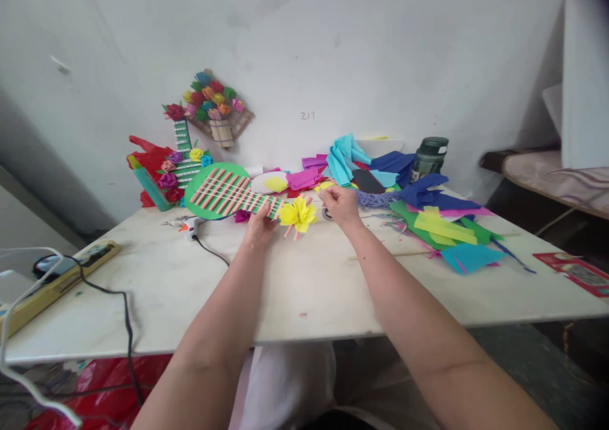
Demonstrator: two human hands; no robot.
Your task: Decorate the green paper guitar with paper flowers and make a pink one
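My left hand (261, 222) grips the striped end of a green round paper piece (219, 191) woven with pink strips, lying on the white table (304, 284). A yellow paper flower (298, 214) sits at that end, just right of my left fingers. My right hand (340, 205) hovers right of the flower with fingers curled in a pinch; what they hold is too small to make out.
A heap of coloured paper sheets (428, 211) covers the right half. A dark green jar (429, 156) stands behind it. A glue gun (190, 227) with its black cord lies at left, near a power strip (61, 278). Paper flower crafts (214, 110) lean on the wall.
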